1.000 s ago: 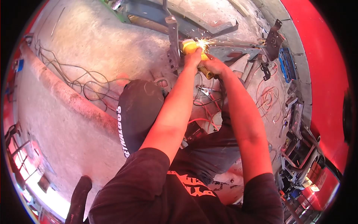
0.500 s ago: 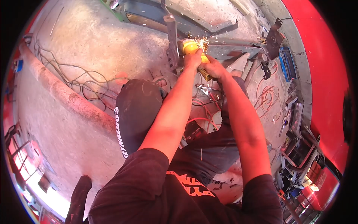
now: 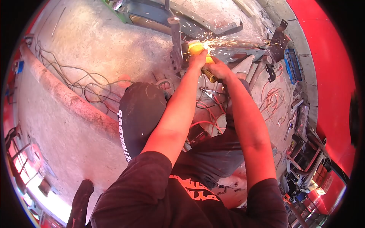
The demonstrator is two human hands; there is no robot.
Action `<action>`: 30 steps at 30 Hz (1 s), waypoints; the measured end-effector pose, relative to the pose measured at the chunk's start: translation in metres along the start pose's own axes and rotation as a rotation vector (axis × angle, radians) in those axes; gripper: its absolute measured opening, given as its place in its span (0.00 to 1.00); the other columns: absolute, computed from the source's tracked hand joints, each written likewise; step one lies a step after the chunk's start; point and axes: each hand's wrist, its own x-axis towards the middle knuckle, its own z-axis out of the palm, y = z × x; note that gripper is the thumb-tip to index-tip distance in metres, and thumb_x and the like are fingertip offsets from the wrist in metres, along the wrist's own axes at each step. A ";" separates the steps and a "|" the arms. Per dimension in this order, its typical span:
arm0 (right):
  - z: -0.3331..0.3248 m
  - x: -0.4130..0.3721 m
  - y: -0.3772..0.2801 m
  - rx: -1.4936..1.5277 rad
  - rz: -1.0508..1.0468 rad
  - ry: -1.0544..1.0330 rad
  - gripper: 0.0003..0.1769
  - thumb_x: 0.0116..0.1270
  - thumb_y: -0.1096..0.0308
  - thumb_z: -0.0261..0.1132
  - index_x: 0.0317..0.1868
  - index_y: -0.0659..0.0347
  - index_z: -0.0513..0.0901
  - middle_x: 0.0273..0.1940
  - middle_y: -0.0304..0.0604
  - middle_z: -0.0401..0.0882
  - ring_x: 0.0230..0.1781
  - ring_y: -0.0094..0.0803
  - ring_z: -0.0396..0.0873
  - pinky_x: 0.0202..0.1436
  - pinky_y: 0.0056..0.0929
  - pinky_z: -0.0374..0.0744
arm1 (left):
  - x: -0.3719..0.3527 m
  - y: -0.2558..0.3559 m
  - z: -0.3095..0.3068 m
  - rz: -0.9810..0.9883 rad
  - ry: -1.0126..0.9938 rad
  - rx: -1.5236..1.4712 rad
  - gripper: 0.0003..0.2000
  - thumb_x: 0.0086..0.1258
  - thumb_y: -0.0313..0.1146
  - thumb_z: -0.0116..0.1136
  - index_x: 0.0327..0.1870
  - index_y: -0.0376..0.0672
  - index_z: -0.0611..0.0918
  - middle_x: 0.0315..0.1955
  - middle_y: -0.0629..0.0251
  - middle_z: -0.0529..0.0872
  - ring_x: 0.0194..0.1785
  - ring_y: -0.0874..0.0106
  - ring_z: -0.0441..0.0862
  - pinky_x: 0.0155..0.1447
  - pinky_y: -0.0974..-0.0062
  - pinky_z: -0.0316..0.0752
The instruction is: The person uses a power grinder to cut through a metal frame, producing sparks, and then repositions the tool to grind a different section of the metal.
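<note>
Both my hands hold a yellow angle grinder [image 3: 196, 48] in front of me. My left hand [image 3: 197, 60] is wrapped round it close to the yellow guard, and my right hand [image 3: 218, 70] grips its body farther back. A bright burst of sparks leaves the disc side and sprays right across grey metal. The exact contact point is lost in the glare. Just left of the grinder stands a dark metal bracket [image 3: 175, 38]. Behind it lies a long grey metal beam [image 3: 152, 12].
A long rusty pipe [image 3: 72, 97] crosses the floor at left, near loose black cables [image 3: 89, 89]. Orange hose [image 3: 273, 99] coils at right. A blue item [image 3: 292, 65] and a dark metal plate [image 3: 279, 41] sit by the block edge, with metal frames [image 3: 304, 155] at lower right.
The spark spray has grown larger and now streams farther right, toward the dark plate. My hands and the grinder have hardly moved.
</note>
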 end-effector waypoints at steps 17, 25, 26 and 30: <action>-0.019 -0.015 -0.033 -0.060 -0.038 -0.040 0.36 0.56 0.55 0.73 0.66 0.61 0.81 0.52 0.46 0.87 0.49 0.34 0.84 0.53 0.35 0.80 | -0.023 0.016 0.018 -0.004 0.009 -0.327 0.22 0.72 0.44 0.63 0.58 0.36 0.80 0.46 0.57 0.87 0.44 0.63 0.88 0.48 0.62 0.83; -0.024 -0.009 -0.046 0.014 0.035 -0.141 0.34 0.59 0.58 0.72 0.66 0.61 0.79 0.53 0.45 0.86 0.50 0.33 0.83 0.53 0.35 0.79 | -0.014 0.022 0.017 -0.039 -0.007 -0.324 0.31 0.70 0.46 0.66 0.64 0.26 0.79 0.58 0.48 0.85 0.55 0.59 0.87 0.58 0.62 0.80; -0.025 -0.009 -0.045 0.035 0.015 -0.176 0.35 0.59 0.58 0.72 0.67 0.61 0.79 0.53 0.45 0.86 0.50 0.32 0.83 0.53 0.35 0.79 | -0.010 0.017 0.018 -0.023 0.026 -0.300 0.32 0.70 0.46 0.66 0.64 0.25 0.78 0.59 0.47 0.84 0.56 0.58 0.87 0.58 0.62 0.80; -0.018 -0.020 -0.054 0.106 0.057 -0.183 0.35 0.60 0.58 0.72 0.68 0.61 0.78 0.53 0.46 0.86 0.49 0.32 0.83 0.52 0.34 0.80 | -0.002 0.015 0.014 -0.016 0.197 -0.126 0.22 0.74 0.43 0.61 0.59 0.34 0.81 0.50 0.54 0.87 0.47 0.63 0.88 0.52 0.64 0.82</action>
